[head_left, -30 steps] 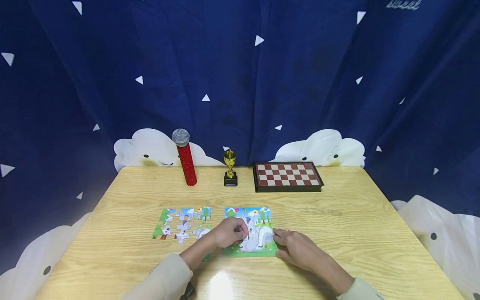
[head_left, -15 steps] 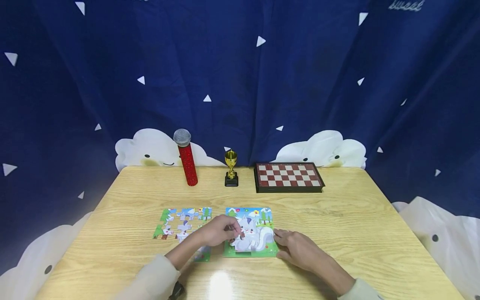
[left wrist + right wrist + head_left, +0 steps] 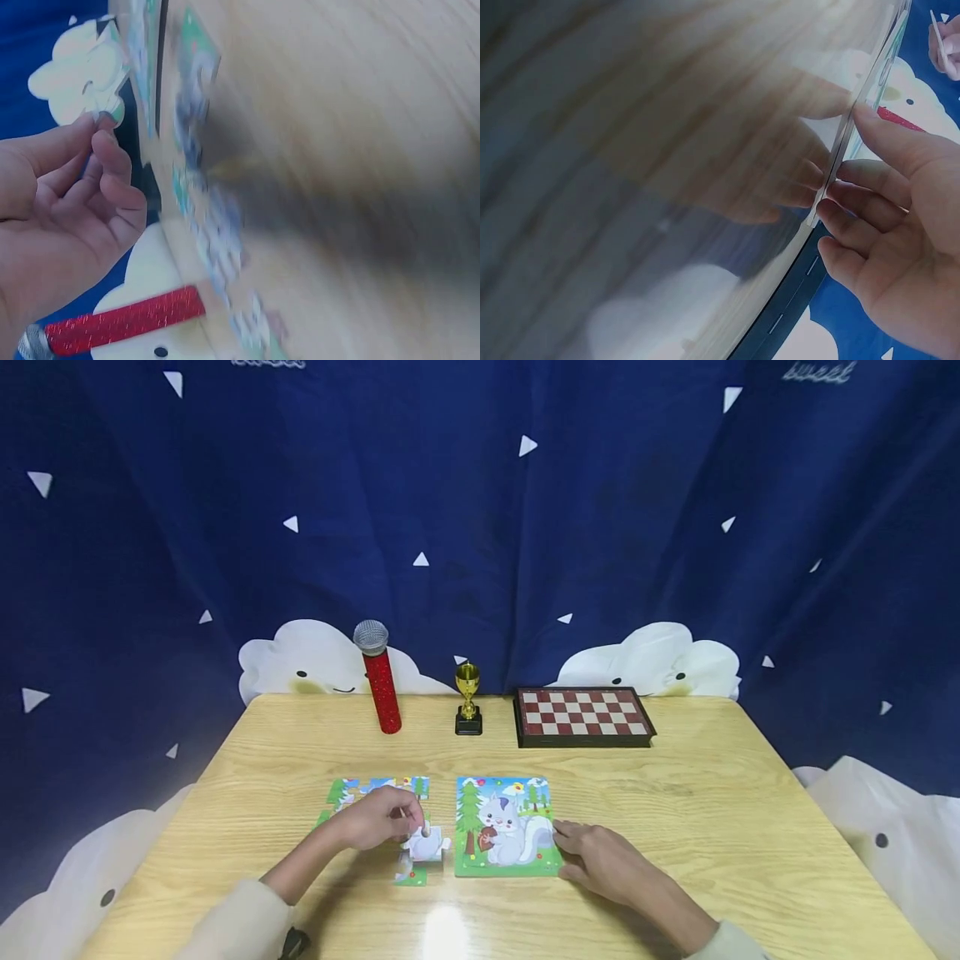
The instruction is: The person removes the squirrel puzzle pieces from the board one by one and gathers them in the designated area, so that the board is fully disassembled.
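My left hand [image 3: 378, 817] pinches a white-and-grey jigsaw puzzle piece [image 3: 426, 844] between thumb and fingertips. It hovers over the loose pieces at the left, partly covering them. Beside it lies a square puzzle board [image 3: 470, 865] with a squirrel, a nut and trees pictured on it. My right hand [image 3: 606, 862] touches the board's right edge. In the right wrist view, thumb and fingertips of the right hand [image 3: 900, 210] lie along that edge. A green-edged puzzle piece [image 3: 411, 878] lies on the table below the held one.
More puzzle pieces [image 3: 339, 790] lie in rows under and behind my left hand. At the back of the wooden table [image 3: 675, 793] stand a red microphone [image 3: 383, 692], a gold trophy cup [image 3: 468, 687] and a checkered game board [image 3: 585, 713]. A dark blue curtain [image 3: 480, 510] hangs behind.
My left hand has lifted the puzzle piece off the board and carried it left, above the loose pieces. The right hand stays at the board's edge.
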{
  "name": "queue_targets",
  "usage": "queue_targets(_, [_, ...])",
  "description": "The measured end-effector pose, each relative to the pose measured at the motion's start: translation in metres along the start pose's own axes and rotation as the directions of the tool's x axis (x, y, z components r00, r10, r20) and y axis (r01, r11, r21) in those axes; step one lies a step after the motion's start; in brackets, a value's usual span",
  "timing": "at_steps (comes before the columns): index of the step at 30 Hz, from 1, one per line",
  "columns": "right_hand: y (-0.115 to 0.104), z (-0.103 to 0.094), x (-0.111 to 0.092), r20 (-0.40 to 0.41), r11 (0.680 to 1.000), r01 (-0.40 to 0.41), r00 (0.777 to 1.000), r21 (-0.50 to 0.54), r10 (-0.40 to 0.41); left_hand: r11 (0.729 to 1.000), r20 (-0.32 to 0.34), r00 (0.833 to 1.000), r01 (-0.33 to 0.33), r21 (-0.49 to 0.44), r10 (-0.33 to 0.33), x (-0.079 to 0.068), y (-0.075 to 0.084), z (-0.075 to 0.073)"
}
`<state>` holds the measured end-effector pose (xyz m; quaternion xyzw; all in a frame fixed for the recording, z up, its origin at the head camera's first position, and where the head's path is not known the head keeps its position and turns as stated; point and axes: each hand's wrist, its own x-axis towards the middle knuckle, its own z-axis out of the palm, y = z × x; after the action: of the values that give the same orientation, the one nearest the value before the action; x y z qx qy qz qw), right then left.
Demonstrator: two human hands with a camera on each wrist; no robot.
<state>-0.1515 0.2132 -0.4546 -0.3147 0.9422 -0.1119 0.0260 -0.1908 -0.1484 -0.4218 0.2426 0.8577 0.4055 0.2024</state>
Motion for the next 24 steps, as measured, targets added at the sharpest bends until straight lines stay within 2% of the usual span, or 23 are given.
queue_targets(4, [0.002,0.000,-0.002,-0.008,1.000,0.008,1.000,-0.002,-0.008,0.999,0.027,0.999,0.024,0.028,-0.025,-0.010,-0.004,-0.012])
queue_targets(7, [0.002,0.000,-0.002,-0.013,1.000,0.020,1.000,-0.005,-0.020,0.996,0.044,0.998,0.031,0.082,-0.035,-0.018,-0.011,-0.021])
queue_targets(12, [0.002,0.001,-0.001,-0.012,1.000,0.027,1.000,0.001,-0.027,0.988,0.057,0.996,0.058,0.143,-0.067,-0.030,-0.025,-0.028])
queue_targets(18, [0.002,0.002,0.000,-0.017,1.000,0.029,0.999,-0.005,-0.029,0.984,0.043,0.993,0.103,0.147,-0.111,-0.038,-0.032,-0.028])
queue_targets(24, [0.003,0.002,-0.001,-0.004,1.000,0.005,1.000,-0.001,-0.005,0.978,0.016,0.990,0.133,0.163,-0.137,-0.041,-0.035,-0.022])
